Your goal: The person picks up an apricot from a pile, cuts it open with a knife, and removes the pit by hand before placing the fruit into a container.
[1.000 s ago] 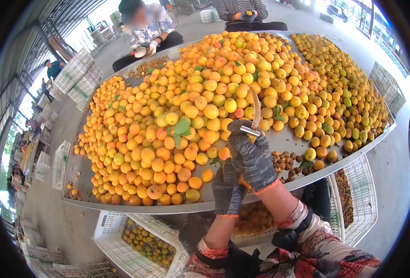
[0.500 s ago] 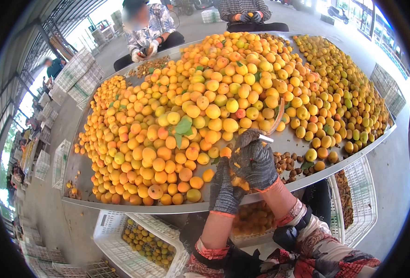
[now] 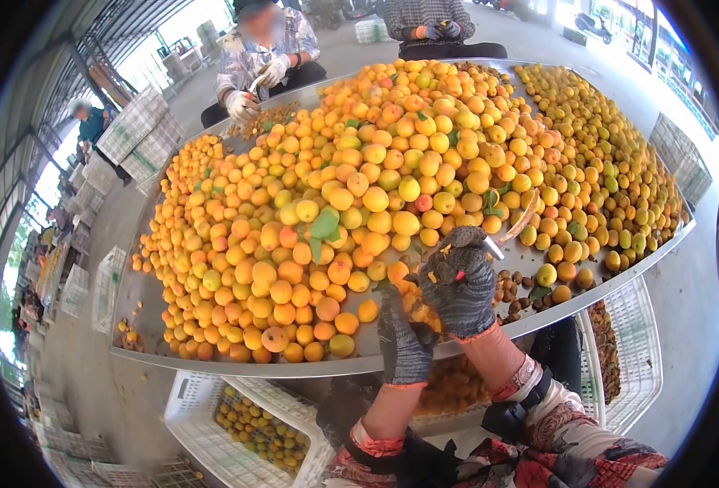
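Both my hands wear grey gloves over the near edge of a metal table [image 3: 473, 346] heaped with apricots [image 3: 294, 244]. My left hand [image 3: 406, 337] is closed on torn apricot flesh [image 3: 418, 305] at its fingertips. Close beside it on the right, my right hand [image 3: 459, 281] is wrapped round the pale handle [image 3: 493, 247] of a tool, whose curved, reddish-brown blade [image 3: 522, 218] points up and to the right. A small red spot shows on the right glove. Brown pits [image 3: 510, 291] lie just right of this hand.
White crates stand below the near edge, one with greenish fruit [image 3: 262, 431], another at the right [image 3: 636, 350]. Across the table sit a person in a patterned top [image 3: 249, 61] and a person in a dark checked top [image 3: 424, 16]. Crates are stacked at the left [image 3: 136, 130].
My hands have moved slightly apart, the right one up and right with the tool. The person at the far left of the table has raised one hand from the other; a distant person now stands more visibly.
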`<action>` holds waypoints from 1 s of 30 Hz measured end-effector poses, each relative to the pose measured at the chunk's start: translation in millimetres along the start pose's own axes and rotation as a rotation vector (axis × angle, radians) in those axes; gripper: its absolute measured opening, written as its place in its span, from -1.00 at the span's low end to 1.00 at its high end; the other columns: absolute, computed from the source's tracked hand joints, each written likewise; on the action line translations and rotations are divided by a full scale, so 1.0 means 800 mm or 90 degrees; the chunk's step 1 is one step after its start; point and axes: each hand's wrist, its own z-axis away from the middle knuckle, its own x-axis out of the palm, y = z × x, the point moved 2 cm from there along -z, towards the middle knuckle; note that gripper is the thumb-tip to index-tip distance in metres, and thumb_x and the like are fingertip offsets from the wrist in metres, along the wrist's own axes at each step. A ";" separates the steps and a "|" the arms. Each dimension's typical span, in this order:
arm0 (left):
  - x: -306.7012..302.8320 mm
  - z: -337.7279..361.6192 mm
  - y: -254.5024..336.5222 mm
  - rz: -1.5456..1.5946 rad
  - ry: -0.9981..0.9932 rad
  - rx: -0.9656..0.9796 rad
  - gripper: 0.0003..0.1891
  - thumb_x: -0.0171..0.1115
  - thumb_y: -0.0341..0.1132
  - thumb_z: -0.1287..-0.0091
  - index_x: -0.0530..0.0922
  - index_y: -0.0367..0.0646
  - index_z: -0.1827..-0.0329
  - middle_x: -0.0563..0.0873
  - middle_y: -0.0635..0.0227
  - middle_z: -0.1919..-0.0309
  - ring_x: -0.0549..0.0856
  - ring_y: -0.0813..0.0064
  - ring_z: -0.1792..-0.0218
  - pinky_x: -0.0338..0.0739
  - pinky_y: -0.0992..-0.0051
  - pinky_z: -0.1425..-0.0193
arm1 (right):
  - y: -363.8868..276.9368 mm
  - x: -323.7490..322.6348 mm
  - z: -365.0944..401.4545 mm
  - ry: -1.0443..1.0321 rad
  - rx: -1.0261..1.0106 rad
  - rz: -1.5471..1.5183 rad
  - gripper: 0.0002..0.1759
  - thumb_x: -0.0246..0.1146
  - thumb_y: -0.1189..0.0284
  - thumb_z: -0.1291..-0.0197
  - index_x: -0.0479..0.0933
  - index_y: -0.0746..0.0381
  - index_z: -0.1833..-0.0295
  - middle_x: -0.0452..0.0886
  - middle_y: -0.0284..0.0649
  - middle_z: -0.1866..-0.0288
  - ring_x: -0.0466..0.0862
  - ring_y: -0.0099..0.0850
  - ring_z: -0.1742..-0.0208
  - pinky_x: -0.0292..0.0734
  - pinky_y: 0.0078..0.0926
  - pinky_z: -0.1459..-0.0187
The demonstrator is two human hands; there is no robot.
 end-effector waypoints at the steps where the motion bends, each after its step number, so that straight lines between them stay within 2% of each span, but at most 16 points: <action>1: -0.012 -0.005 -0.007 0.000 -0.003 -0.001 -0.58 0.04 -0.04 -0.34 0.38 -0.14 -0.11 0.52 0.33 -0.02 0.55 0.42 0.01 0.49 0.47 -0.05 | 0.000 0.007 0.002 0.113 0.018 0.015 -0.73 0.21 0.44 -0.05 0.41 0.17 0.09 0.46 -0.34 0.36 0.51 -0.46 0.32 0.48 -0.43 0.36; 2: -0.032 -0.015 -0.014 -0.049 -0.011 0.035 -0.56 0.08 -0.23 -0.28 0.32 -0.22 -0.17 0.48 0.22 -0.06 0.51 0.35 -0.04 0.45 0.43 -0.09 | 0.000 0.013 0.005 0.226 0.037 0.030 -0.77 0.19 0.39 -0.08 0.41 0.14 0.11 0.46 -0.33 0.45 0.50 -0.45 0.42 0.46 -0.42 0.41; 3: -0.049 -0.025 -0.020 -0.098 -0.017 0.072 -0.49 0.13 -0.42 -0.21 0.25 -0.30 -0.23 0.45 0.11 -0.09 0.47 0.28 -0.10 0.41 0.39 -0.13 | -0.003 0.022 0.005 0.225 0.038 0.029 -0.77 0.19 0.39 -0.08 0.41 0.14 0.11 0.46 -0.33 0.45 0.50 -0.45 0.42 0.46 -0.42 0.41; 5: -0.062 -0.033 -0.023 -0.129 -0.020 0.098 -0.43 0.18 -0.45 -0.15 0.24 -0.31 -0.24 0.46 0.07 -0.07 0.48 0.26 -0.07 0.42 0.39 -0.12 | -0.012 0.040 -0.004 0.136 0.066 0.187 -0.74 0.17 0.42 -0.06 0.42 0.14 0.08 0.45 -0.31 0.50 0.48 -0.45 0.49 0.43 -0.45 0.49; 9: -0.066 -0.042 -0.026 -0.158 -0.017 0.117 -0.34 0.30 -0.49 0.00 0.26 -0.33 -0.23 0.50 0.00 0.00 0.54 0.20 0.02 0.44 0.38 -0.07 | -0.021 0.041 -0.010 0.155 0.076 0.231 -0.75 0.16 0.44 -0.03 0.41 0.18 0.12 0.41 -0.32 0.57 0.42 -0.47 0.61 0.38 -0.51 0.55; 13: -0.060 -0.041 -0.029 -0.320 -0.051 0.201 -0.41 0.28 -0.48 -0.02 0.31 -0.32 -0.18 0.53 0.02 0.05 0.57 0.18 0.08 0.47 0.37 -0.01 | -0.021 0.036 -0.010 0.158 0.084 0.240 -0.78 0.16 0.45 -0.03 0.43 0.19 0.16 0.39 -0.35 0.59 0.39 -0.51 0.64 0.34 -0.54 0.60; 15: -0.025 -0.022 -0.013 -0.013 0.065 0.007 -0.46 0.25 -0.44 -0.06 0.34 -0.29 -0.15 0.53 0.03 0.05 0.57 0.22 0.07 0.48 0.39 0.02 | -0.016 0.023 -0.008 0.049 0.122 0.144 -0.79 0.25 0.44 -0.08 0.47 0.21 0.15 0.51 -0.34 0.39 0.50 -0.54 0.43 0.42 -0.62 0.46; 16: -0.044 -0.033 -0.017 -0.013 0.066 0.006 -0.46 0.25 -0.44 -0.06 0.34 -0.29 -0.15 0.53 0.03 0.05 0.57 0.22 0.07 0.48 0.39 0.02 | -0.012 0.018 -0.010 0.050 0.123 0.145 -0.79 0.25 0.44 -0.08 0.47 0.21 0.15 0.51 -0.34 0.39 0.50 -0.54 0.43 0.42 -0.62 0.46; 18: -0.097 -0.068 -0.032 -0.185 -0.072 0.014 -0.40 0.27 -0.37 -0.05 0.29 -0.25 -0.20 0.52 0.05 0.02 0.56 0.22 0.05 0.46 0.40 -0.01 | -0.005 0.012 -0.013 0.012 0.119 0.140 -0.83 0.25 0.46 -0.07 0.48 0.22 0.21 0.52 -0.31 0.41 0.51 -0.52 0.39 0.45 -0.60 0.37; 22: -0.115 -0.078 -0.035 -0.266 -0.072 -0.037 -0.30 0.32 -0.33 0.01 0.22 -0.24 -0.23 0.51 0.07 -0.01 0.55 0.18 0.03 0.45 0.40 -0.05 | -0.014 0.041 -0.015 -0.116 0.074 0.230 -0.85 0.28 0.47 -0.03 0.48 0.25 0.28 0.54 -0.28 0.38 0.54 -0.48 0.35 0.47 -0.55 0.28; 24: -0.110 -0.075 -0.037 -0.323 -0.094 0.020 -0.32 0.31 -0.31 -0.01 0.23 -0.22 -0.23 0.51 0.10 -0.02 0.55 0.19 0.02 0.45 0.41 -0.06 | -0.020 0.054 -0.015 -0.299 0.155 0.255 -0.83 0.31 0.49 0.04 0.49 0.27 0.31 0.55 -0.25 0.36 0.55 -0.43 0.33 0.49 -0.49 0.22; 25: -0.108 -0.072 -0.038 -0.353 -0.105 0.048 -0.32 0.31 -0.30 -0.02 0.23 -0.21 -0.22 0.50 0.12 -0.02 0.54 0.20 0.02 0.45 0.41 -0.07 | -0.022 0.053 -0.016 -0.369 0.041 0.608 -0.83 0.33 0.54 0.11 0.49 0.27 0.36 0.56 -0.23 0.39 0.56 -0.45 0.34 0.48 -0.53 0.17; 26: -0.105 -0.070 -0.038 -0.382 -0.116 0.078 -0.33 0.31 -0.29 -0.03 0.24 -0.20 -0.22 0.50 0.14 -0.03 0.54 0.21 0.01 0.45 0.41 -0.07 | -0.025 0.055 -0.012 -0.370 0.039 0.609 -0.83 0.33 0.54 0.11 0.49 0.27 0.36 0.56 -0.23 0.39 0.56 -0.45 0.34 0.48 -0.53 0.17; 28: -0.098 -0.063 -0.038 -0.439 -0.136 0.137 -0.34 0.31 -0.27 -0.04 0.24 -0.19 -0.22 0.50 0.17 -0.03 0.54 0.22 0.00 0.45 0.42 -0.08 | -0.029 0.058 -0.002 -0.178 0.252 0.360 -0.79 0.29 0.57 0.11 0.47 0.25 0.28 0.56 -0.23 0.40 0.56 -0.49 0.35 0.45 -0.60 0.11; 29: -0.095 -0.058 -0.038 -0.468 -0.147 0.166 -0.35 0.31 -0.25 -0.05 0.25 -0.18 -0.21 0.50 0.18 -0.04 0.54 0.23 0.00 0.45 0.42 -0.08 | -0.027 0.053 -0.004 -0.177 0.251 0.360 -0.79 0.29 0.57 0.11 0.47 0.25 0.28 0.56 -0.23 0.40 0.56 -0.49 0.35 0.45 -0.60 0.11; 30: -0.090 -0.054 -0.037 -0.497 -0.157 0.196 -0.36 0.30 -0.24 -0.06 0.25 -0.17 -0.21 0.50 0.20 -0.04 0.54 0.24 0.00 0.45 0.43 -0.09 | -0.027 0.047 -0.010 -0.263 0.067 0.539 -0.76 0.26 0.58 0.08 0.44 0.27 0.22 0.55 -0.24 0.35 0.55 -0.49 0.33 0.45 -0.61 0.12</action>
